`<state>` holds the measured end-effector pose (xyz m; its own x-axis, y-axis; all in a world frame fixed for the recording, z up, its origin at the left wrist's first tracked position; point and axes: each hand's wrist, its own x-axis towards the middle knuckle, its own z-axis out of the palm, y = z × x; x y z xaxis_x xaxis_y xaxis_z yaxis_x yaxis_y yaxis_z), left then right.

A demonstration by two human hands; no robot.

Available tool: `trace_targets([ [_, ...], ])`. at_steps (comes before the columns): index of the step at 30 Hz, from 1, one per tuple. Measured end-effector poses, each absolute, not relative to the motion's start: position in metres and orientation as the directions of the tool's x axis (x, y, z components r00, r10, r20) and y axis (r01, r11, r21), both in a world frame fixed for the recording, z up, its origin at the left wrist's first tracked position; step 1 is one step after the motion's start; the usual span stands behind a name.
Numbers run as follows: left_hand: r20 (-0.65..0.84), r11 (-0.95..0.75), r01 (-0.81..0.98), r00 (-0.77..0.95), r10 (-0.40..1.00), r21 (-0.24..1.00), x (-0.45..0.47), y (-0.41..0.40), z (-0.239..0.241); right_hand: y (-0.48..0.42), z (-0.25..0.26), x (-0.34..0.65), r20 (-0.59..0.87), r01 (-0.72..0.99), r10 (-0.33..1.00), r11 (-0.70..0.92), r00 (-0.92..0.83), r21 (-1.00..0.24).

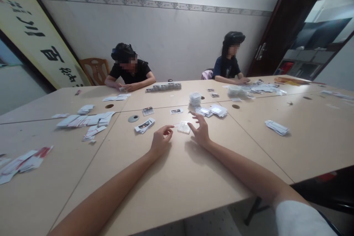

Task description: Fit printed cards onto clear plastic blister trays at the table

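Note:
A small clear plastic case (183,127) lies flat on the table between my two hands. My right hand (201,132) is at its right side with fingers spread, the thumb close to its edge; whether it touches I cannot tell. On the left, my left hand (160,142) rests with loosely bent fingers, the index finger toward the case, and no object shows in it. Beyond the case lies a printed card (176,111). A small pile of printed cards (144,125) and a clear case with a dark print (148,110) lie beyond my left hand.
Stacked clear cases (195,99) stand beside white folded papers (218,110). More paper piles (83,120) lie left, and one bundle (276,127) lies right. Two people sit across the table (171,177), near a row of filled cases (163,87) and a paper heap (262,87).

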<state>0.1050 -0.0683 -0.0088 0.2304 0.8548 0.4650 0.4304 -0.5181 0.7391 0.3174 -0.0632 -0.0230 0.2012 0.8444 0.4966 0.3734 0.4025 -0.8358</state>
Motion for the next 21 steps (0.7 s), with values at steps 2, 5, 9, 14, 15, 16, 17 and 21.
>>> trace_targets([
  [2,0.477,-0.541,0.424,0.255,0.841,0.727,0.105,-0.069,-0.009,-0.056,-0.023,0.322,0.483,0.436,0.859,0.375,0.167,-0.818],
  [5,0.476,-0.564,0.400,0.303,0.825,0.722,0.106,-0.072,-0.010,-0.046,-0.027,0.325,0.413,0.505,0.905,0.312,0.099,-0.805],
  [9,0.438,-0.535,0.355,0.320,0.840,0.767,0.106,-0.076,-0.010,-0.048,-0.027,0.323,0.374,0.528,0.927,0.301,0.034,-0.794],
  [14,0.349,-0.389,0.251,0.192,0.917,0.886,0.110,-0.063,0.017,-0.063,0.014,0.308,0.528,0.466,0.844,0.505,-0.091,-0.727],
  [15,0.332,-0.365,0.210,0.177,0.927,0.907,0.111,-0.057,0.031,-0.064,0.030,0.302,0.572,0.448,0.811,0.558,-0.121,-0.698],
  [16,0.324,-0.351,0.163,0.172,0.930,0.922,0.112,-0.050,0.048,-0.064,0.047,0.295,0.616,0.427,0.775,0.609,-0.142,-0.668],
  [17,0.325,-0.346,0.110,0.172,0.930,0.932,0.111,-0.044,0.068,-0.064,0.067,0.288,0.658,0.404,0.737,0.655,-0.153,-0.639],
  [21,0.433,-0.426,-0.080,0.103,0.895,0.901,0.105,-0.037,0.156,-0.059,0.144,0.265,0.815,0.022,0.568,0.818,0.115,-0.574],
])
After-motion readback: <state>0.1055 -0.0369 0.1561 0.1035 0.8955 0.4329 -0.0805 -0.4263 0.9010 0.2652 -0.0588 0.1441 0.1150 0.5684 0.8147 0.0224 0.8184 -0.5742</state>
